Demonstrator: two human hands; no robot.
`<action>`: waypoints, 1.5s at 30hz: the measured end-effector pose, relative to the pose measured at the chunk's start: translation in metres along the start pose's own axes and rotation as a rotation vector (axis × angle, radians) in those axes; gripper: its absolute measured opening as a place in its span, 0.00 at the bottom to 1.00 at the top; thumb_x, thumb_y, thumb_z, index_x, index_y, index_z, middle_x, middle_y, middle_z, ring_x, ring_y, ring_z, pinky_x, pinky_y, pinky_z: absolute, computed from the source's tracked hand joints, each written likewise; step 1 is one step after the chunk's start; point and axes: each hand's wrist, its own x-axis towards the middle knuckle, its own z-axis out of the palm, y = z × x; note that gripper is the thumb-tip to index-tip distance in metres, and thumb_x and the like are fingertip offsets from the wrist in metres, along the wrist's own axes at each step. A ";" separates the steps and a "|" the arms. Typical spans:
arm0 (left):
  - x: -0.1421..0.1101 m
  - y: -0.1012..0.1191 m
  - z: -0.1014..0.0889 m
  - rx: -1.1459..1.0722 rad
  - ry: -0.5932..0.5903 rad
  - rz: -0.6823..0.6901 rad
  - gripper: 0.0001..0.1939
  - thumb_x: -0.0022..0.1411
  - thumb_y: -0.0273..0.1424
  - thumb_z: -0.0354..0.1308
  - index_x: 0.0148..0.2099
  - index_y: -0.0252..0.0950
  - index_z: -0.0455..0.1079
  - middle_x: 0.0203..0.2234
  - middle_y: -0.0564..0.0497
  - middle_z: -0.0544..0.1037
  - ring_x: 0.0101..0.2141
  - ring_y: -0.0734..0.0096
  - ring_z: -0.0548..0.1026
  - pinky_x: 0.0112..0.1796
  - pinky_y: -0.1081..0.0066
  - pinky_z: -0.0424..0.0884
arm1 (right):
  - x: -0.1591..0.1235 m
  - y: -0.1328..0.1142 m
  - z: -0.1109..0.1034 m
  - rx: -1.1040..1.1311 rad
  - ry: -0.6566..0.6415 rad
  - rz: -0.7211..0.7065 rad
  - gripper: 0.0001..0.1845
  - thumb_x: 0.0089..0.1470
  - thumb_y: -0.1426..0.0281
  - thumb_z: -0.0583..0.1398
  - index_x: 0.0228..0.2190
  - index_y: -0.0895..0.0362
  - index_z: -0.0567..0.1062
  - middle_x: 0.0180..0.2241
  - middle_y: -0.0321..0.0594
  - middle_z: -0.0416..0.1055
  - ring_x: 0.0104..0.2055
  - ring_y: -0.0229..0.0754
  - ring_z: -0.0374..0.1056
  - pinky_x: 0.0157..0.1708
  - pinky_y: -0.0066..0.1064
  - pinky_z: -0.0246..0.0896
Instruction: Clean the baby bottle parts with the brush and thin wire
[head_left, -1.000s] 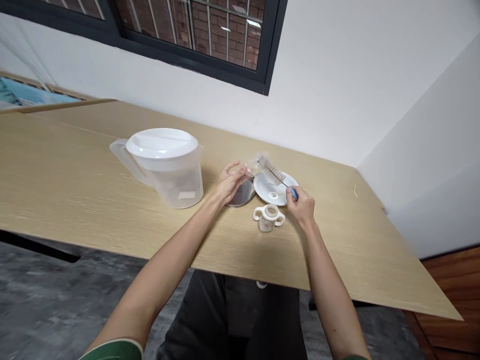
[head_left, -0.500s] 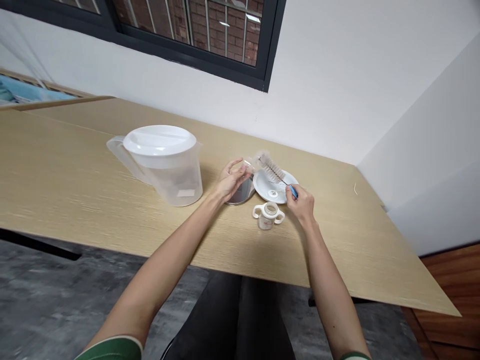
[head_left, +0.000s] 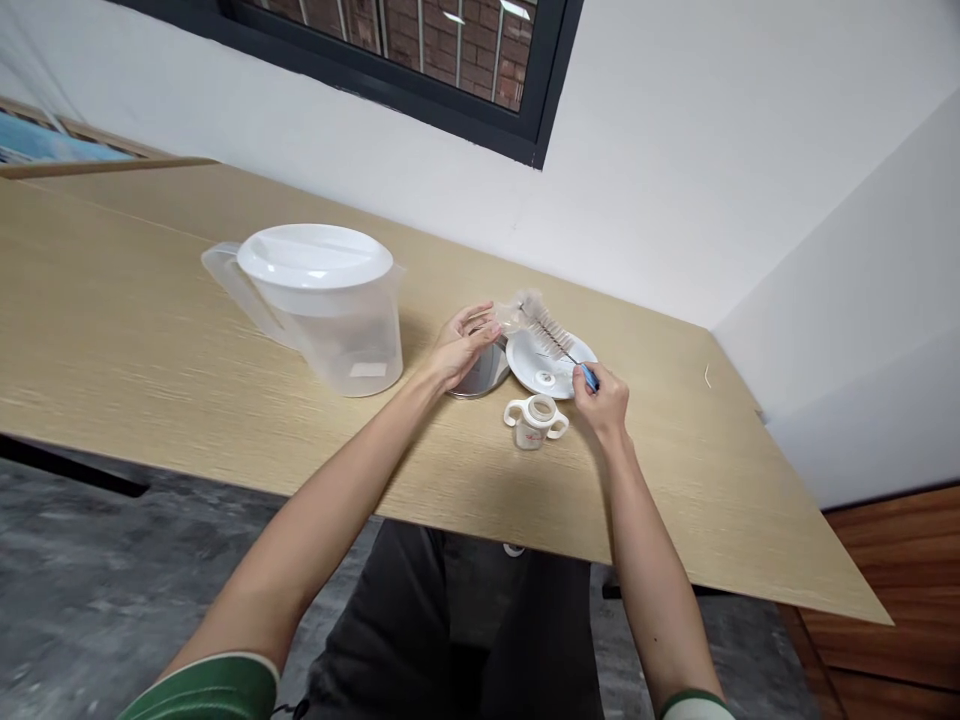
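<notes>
My right hand (head_left: 602, 396) is closed round the blue handle of a bottle brush (head_left: 551, 335), whose pale bristles point up and left. Between the thumb and fingers of my left hand (head_left: 461, 345) is a small clear plastic piece (head_left: 509, 317), perhaps a bottle cap. The brush's bristly tip meets or overlaps this piece; whether it is inside I cannot tell. Below the brush lies a white plate (head_left: 530, 372) with a little round thing on it. A two-handled baby bottle (head_left: 531, 426) stands upright and uncapped in front of the plate. Under my left hand is a round metal container (head_left: 481, 377), partly hidden.
A big translucent pitcher (head_left: 341, 330) with a white lid stands left of my left hand. The wooden table (head_left: 697, 500) reaches back to the white wall (head_left: 660, 180) below a dark-framed window (head_left: 517, 130). A thin pale strip (head_left: 707, 376) lies at the far right.
The view has tilted slightly down, so everything sits a bit higher or shifted. My left hand has turned a little around the clear piece, its fingers more spread. Both hands keep their hold.
</notes>
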 end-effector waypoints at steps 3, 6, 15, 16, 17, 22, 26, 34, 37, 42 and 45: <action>0.000 -0.001 0.001 0.027 0.014 -0.004 0.29 0.45 0.21 0.73 0.51 0.34 0.73 0.49 0.42 0.74 0.55 0.61 0.74 0.59 0.62 0.69 | 0.000 -0.001 0.001 -0.009 -0.018 0.010 0.21 0.62 0.57 0.52 0.35 0.56 0.79 0.22 0.37 0.71 0.25 0.40 0.65 0.31 0.31 0.57; 0.000 -0.004 0.002 0.041 0.013 0.006 0.26 0.44 0.21 0.74 0.47 0.33 0.73 0.46 0.44 0.75 0.53 0.63 0.75 0.59 0.62 0.69 | 0.000 -0.002 0.000 -0.009 -0.020 0.002 0.21 0.62 0.57 0.52 0.35 0.56 0.79 0.22 0.37 0.71 0.25 0.40 0.66 0.32 0.31 0.57; -0.001 -0.004 0.000 0.001 -0.011 -0.024 0.30 0.50 0.25 0.73 0.54 0.38 0.68 0.45 0.46 0.76 0.48 0.65 0.78 0.56 0.63 0.72 | 0.001 -0.003 0.000 -0.050 0.021 0.017 0.20 0.61 0.58 0.52 0.34 0.57 0.79 0.22 0.39 0.71 0.26 0.41 0.66 0.31 0.31 0.55; -0.001 -0.004 0.001 -0.015 -0.007 -0.023 0.28 0.51 0.25 0.72 0.53 0.37 0.69 0.45 0.46 0.77 0.48 0.65 0.78 0.55 0.63 0.72 | 0.001 -0.002 0.000 -0.053 0.029 0.031 0.20 0.61 0.58 0.53 0.34 0.57 0.79 0.22 0.39 0.71 0.26 0.41 0.65 0.31 0.31 0.55; -0.001 -0.003 0.002 -0.033 -0.002 -0.026 0.26 0.52 0.25 0.72 0.52 0.36 0.69 0.45 0.45 0.77 0.47 0.66 0.78 0.55 0.64 0.72 | 0.001 -0.002 0.000 -0.052 0.042 0.042 0.19 0.61 0.59 0.53 0.34 0.57 0.79 0.22 0.38 0.71 0.26 0.41 0.65 0.31 0.31 0.55; -0.002 0.002 0.006 -0.098 0.037 -0.103 0.19 0.56 0.28 0.71 0.48 0.35 0.71 0.40 0.48 0.80 0.37 0.73 0.79 0.45 0.70 0.76 | 0.001 -0.004 -0.001 0.012 0.097 0.018 0.20 0.62 0.58 0.52 0.34 0.57 0.78 0.20 0.35 0.68 0.24 0.38 0.62 0.30 0.29 0.55; -0.003 0.005 0.009 -0.138 0.038 -0.167 0.14 0.58 0.29 0.70 0.45 0.34 0.72 0.40 0.47 0.80 0.38 0.73 0.80 0.42 0.73 0.74 | 0.001 -0.004 0.000 0.008 0.087 0.008 0.18 0.61 0.59 0.54 0.33 0.56 0.78 0.20 0.34 0.67 0.24 0.38 0.62 0.29 0.29 0.53; -0.004 0.006 0.010 -0.199 0.033 -0.172 0.12 0.56 0.21 0.68 0.42 0.33 0.71 0.36 0.47 0.81 0.41 0.68 0.82 0.45 0.72 0.75 | 0.000 -0.002 0.003 0.053 0.128 -0.001 0.18 0.62 0.59 0.53 0.34 0.56 0.78 0.20 0.33 0.67 0.23 0.37 0.62 0.30 0.29 0.55; -0.006 0.007 0.010 -0.188 0.021 -0.168 0.12 0.55 0.19 0.68 0.40 0.32 0.70 0.35 0.45 0.82 0.41 0.67 0.82 0.48 0.71 0.75 | 0.000 0.000 0.005 0.026 0.103 -0.001 0.18 0.61 0.59 0.54 0.34 0.56 0.79 0.20 0.35 0.68 0.25 0.39 0.64 0.30 0.30 0.55; -0.006 0.006 0.010 -0.187 0.017 -0.194 0.08 0.60 0.27 0.67 0.38 0.32 0.71 0.36 0.44 0.82 0.41 0.65 0.82 0.46 0.69 0.76 | 0.000 0.002 0.003 0.070 0.134 0.044 0.18 0.61 0.59 0.54 0.33 0.57 0.78 0.19 0.34 0.66 0.23 0.38 0.62 0.30 0.30 0.55; -0.005 0.006 0.009 -0.179 -0.011 -0.211 0.12 0.60 0.36 0.67 0.38 0.33 0.72 0.40 0.41 0.81 0.39 0.65 0.82 0.42 0.70 0.77 | -0.001 0.000 0.004 0.091 0.106 0.010 0.18 0.61 0.59 0.54 0.34 0.56 0.78 0.20 0.34 0.66 0.23 0.38 0.62 0.30 0.30 0.56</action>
